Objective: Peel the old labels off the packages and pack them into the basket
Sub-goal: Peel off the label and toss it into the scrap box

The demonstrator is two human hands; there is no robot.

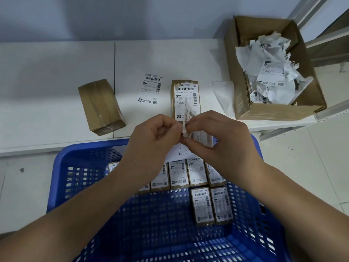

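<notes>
Both hands pinch a peeled label (188, 121) between them: left hand (156, 133), right hand (217, 135), fingertips together above the basket (62, 167). Label looks thin, floppy, sticky; best held by an edge. Just beyond the hands sits a labelled package (186, 95); further left a bare package (101, 106).

A crumpled white label (189, 123) is pinched above the blue basket (62, 168), which holds rows of labelled packages (202, 205). Two brown packages (101, 107) lie on the table, one bare, one labelled.

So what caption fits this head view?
Both hands pinch a peeled label above the blue basket of packages.
</notes>
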